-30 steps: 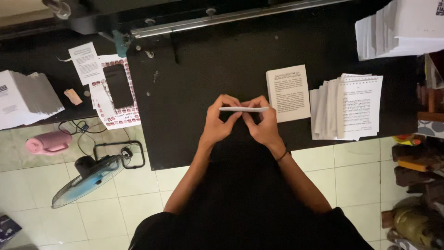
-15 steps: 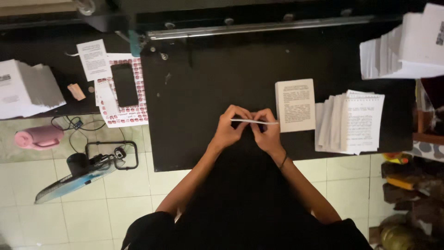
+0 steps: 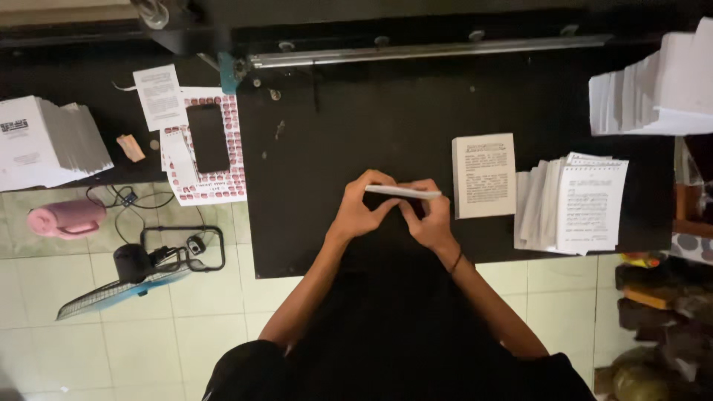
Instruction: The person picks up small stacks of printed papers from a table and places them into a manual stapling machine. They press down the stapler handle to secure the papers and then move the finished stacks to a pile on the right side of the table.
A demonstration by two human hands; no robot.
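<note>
Black counter [image 3: 356,111] | thin white booklet [image 3: 402,192] gripped edge-on between left hand [image 3: 359,211] and right hand [image 3: 429,217] | long axis lying left-right | printed stack [image 3: 484,175] just right of right hand

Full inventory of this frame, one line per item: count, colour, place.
folded paper booklet: 1, white, seen edge-on, pinched between both hands
small printed stack: 1, white, on the table right of the hands
fanned printed sheets: 1 pile, white, table's right edge
tall paper stacks: 2, white, far left and top right
phone: 1, black, on a red-patterned sheet, left
black table: 1
metal rail: 1, grey, table's far edge
fan: 1, floor, left
pink bottle: 1, floor, left
left hand: on the booklet
right hand: on the booklet
</note>
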